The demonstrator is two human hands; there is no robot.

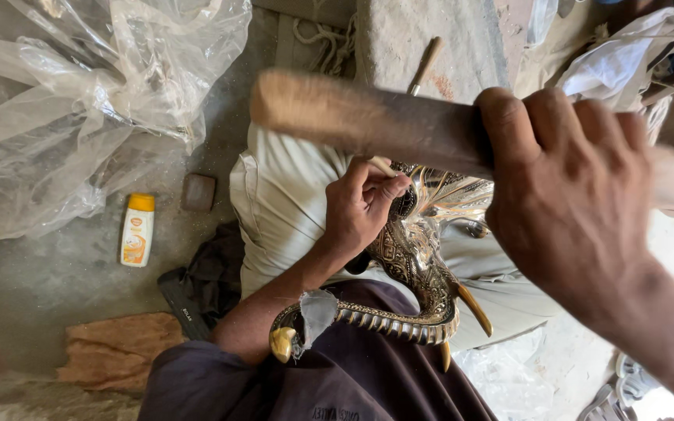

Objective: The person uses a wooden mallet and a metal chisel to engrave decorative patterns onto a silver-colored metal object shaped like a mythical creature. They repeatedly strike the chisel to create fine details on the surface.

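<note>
head view: the right hand [579, 195] is clenched on a wooden mallet [368, 117]; the left hand [362, 209] pinches a thin chisel [384, 165] against the ornate metal figure [419, 265] resting on the lap. the figure looks heavy, rigid and slick; its curved base seems the surest hold.

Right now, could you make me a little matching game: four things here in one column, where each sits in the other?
Things:
1. wooden mallet
2. ornate metal piece
3. small bottle
4. plastic sheet

Places:
A. on the floor, orange cap up
B. crumpled at upper left
C. in the right hand
D. on the lap, under the left hand

Pairs: 1-C, 2-D, 3-A, 4-B
</note>
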